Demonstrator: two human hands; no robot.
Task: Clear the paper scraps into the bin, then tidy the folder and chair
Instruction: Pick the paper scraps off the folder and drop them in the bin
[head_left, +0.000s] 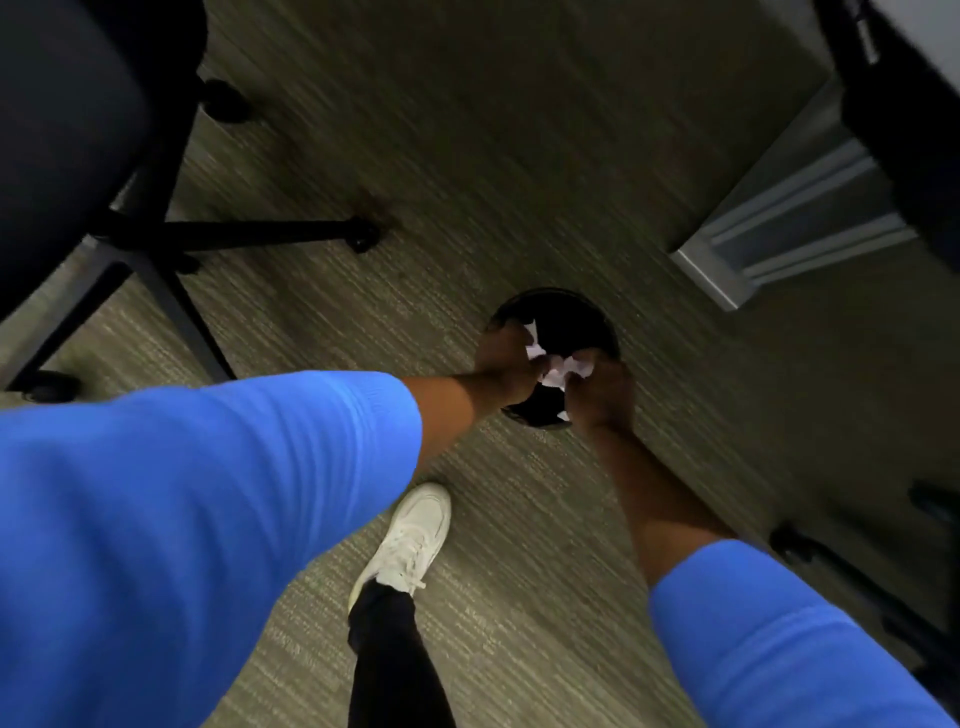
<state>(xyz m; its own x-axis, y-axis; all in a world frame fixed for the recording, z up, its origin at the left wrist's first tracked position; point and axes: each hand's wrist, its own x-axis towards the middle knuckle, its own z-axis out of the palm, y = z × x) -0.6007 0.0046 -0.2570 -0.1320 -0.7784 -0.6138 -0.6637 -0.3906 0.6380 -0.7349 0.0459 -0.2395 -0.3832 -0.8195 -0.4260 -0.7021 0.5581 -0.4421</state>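
A round black bin stands on the carpet in the middle of the head view. Both my hands hover over its opening, side by side. My left hand and my right hand are closed around crumpled white paper scraps, which stick out between them above the bin. A black office chair on a wheeled base fills the upper left. The folder is not in view.
A grey metal desk leg stands at the upper right with a dark shape above it. Another chair's black wheeled base is at the right edge. My white shoe is planted on the grey-green carpet below the bin.
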